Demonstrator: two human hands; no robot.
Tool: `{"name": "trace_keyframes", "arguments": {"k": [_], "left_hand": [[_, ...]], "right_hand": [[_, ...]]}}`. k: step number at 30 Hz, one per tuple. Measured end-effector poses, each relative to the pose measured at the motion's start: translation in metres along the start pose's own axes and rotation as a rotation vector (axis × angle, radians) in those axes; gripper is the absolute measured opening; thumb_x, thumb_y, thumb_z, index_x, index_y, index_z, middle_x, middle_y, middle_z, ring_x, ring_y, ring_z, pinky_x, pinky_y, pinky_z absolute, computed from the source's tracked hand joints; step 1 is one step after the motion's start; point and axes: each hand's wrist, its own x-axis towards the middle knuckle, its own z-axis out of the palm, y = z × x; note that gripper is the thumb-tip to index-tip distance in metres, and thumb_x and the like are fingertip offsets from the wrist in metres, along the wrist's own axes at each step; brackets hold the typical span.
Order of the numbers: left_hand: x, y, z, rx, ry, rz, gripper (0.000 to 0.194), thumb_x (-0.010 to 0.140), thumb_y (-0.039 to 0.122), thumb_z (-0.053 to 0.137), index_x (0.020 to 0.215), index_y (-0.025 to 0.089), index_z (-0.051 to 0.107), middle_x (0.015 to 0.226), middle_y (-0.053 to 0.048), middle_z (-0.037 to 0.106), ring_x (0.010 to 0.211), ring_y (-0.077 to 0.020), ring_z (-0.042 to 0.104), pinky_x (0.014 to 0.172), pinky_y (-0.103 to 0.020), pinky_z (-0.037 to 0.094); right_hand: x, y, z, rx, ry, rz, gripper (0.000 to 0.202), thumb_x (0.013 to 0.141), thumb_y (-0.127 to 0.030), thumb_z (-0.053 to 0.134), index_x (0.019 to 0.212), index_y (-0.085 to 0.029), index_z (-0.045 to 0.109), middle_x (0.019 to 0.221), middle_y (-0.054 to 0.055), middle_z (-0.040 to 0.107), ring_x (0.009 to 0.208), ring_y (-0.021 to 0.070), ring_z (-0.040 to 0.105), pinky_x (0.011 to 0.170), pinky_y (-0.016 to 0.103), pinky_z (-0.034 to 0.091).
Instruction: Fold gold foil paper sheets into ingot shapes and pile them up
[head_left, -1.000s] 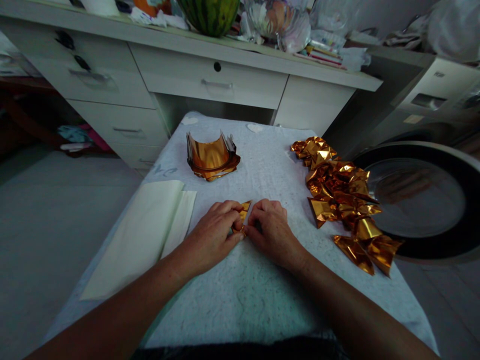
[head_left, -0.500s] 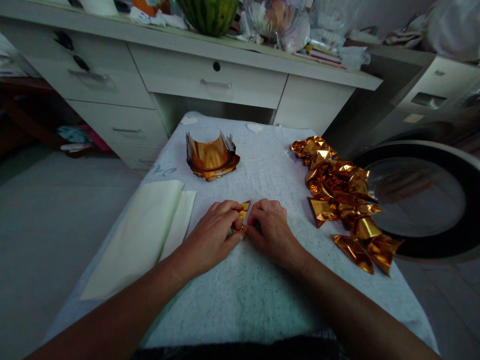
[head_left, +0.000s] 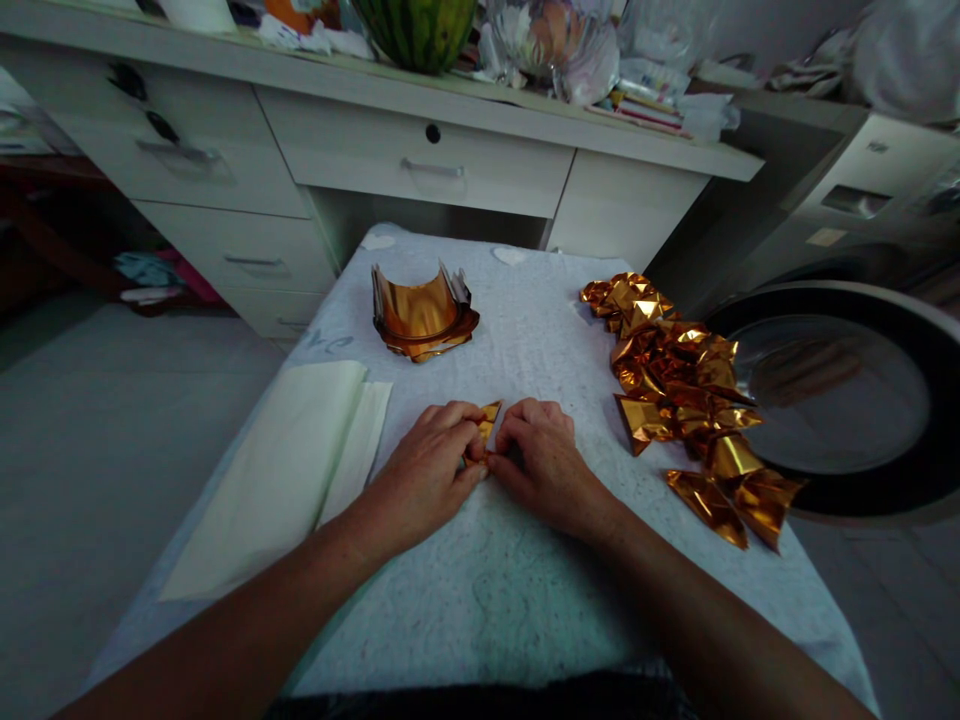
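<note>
A small piece of gold foil paper (head_left: 489, 420) lies between my two hands, mostly covered by fingers. My left hand (head_left: 442, 450) is closed on it, with thumb and fingers pinching its near end. My right hand (head_left: 540, 445) has its fingers curled, and its thumb tip meets the foil's near corner beside the left thumb. A curved stack of gold foil sheets (head_left: 421, 310) stands behind the hands. To the right is a pile of folded gold foil pieces (head_left: 675, 380). Pale yellow paper sheets (head_left: 277, 460) lie left of my left hand.
A light patterned cloth (head_left: 525, 600) covers the table. Behind it stands a white drawer desk (head_left: 495, 165) carrying a watermelon (head_left: 416, 30), a glass bowl and plastic bags. At the right, a washing machine (head_left: 825, 220) has its round door (head_left: 847, 400) swung close to the table.
Hardly anything differs. My right hand has shifted very slightly at the foil's near end; my left hand keeps its pinch in the same place.
</note>
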Motion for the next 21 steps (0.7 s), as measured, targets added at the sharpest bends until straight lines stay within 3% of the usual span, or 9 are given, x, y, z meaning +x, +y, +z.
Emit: {"name": "trace_keyframes", "arguments": {"k": [7, 21], "left_hand": [[0.000, 0.000, 0.002, -0.003, 0.018, 0.017, 0.016, 0.082, 0.011, 0.061, 0.075, 0.020, 0.050, 0.115, -0.004, 0.057, 0.110, -0.0226, 0.050, 0.094, -0.042, 0.043], [-0.001, 0.002, -0.001, 0.012, -0.003, 0.005, 0.016, 0.080, 0.009, 0.060, 0.078, 0.021, 0.050, 0.115, -0.005, 0.058, 0.110, -0.0241, 0.049, 0.094, -0.042, 0.042]], "right_hand": [[-0.001, 0.000, 0.002, -0.049, 0.013, 0.002, 0.008, 0.084, -0.025, 0.061, 0.088, -0.020, 0.055, 0.098, 0.005, 0.054, 0.096, 0.0241, 0.045, 0.080, 0.038, 0.035], [-0.006, 0.015, -0.014, 0.018, -0.008, 0.032, 0.037, 0.076, -0.013, 0.059, 0.110, -0.021, 0.050, 0.113, 0.009, 0.053, 0.103, 0.0273, 0.045, 0.088, 0.044, 0.038]]}}
